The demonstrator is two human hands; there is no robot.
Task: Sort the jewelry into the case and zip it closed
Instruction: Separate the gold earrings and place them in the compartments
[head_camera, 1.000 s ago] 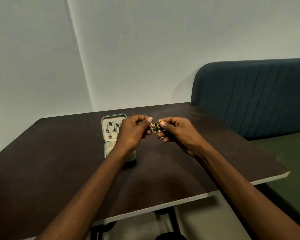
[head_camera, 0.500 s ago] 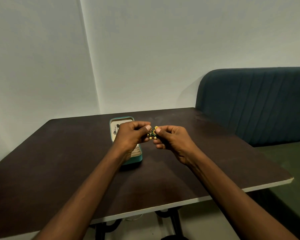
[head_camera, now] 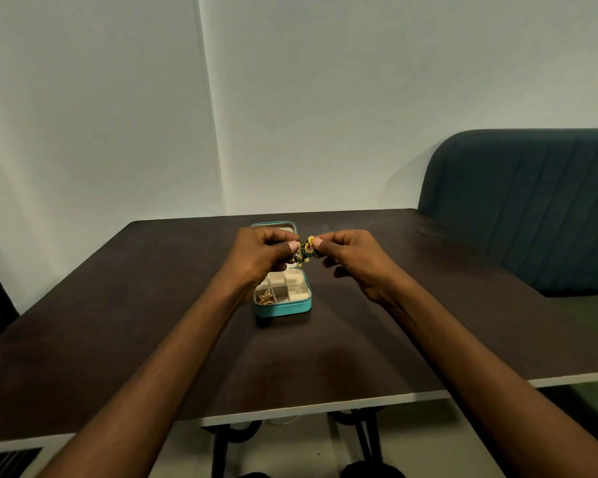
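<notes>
Head view. A small teal jewelry case [head_camera: 283,307] lies open on the dark tabletop [head_camera: 118,322]; its cream tray is divided into small compartments, and a gold piece [head_camera: 266,296] lies in the near-left one. The lid [head_camera: 273,225] stands behind the hands, mostly hidden. Above the case, a gold-and-green earring [head_camera: 304,250] with small hanging beads is held between both hands, clear of the tabletop. The left hand [head_camera: 256,260] pinches it from the left, thumb forward and remaining fingers curled; this grip is narrow, closed on the earring. The right hand [head_camera: 353,260] pinches it from the right with thumb and forefinger, other fingers curled below; this grip is likewise narrow on the earring. Both forearms extend from the lower frame corners and converge over the case. A blue upholstered seat back [head_camera: 532,208] stands to the right of the tabletop.
</notes>
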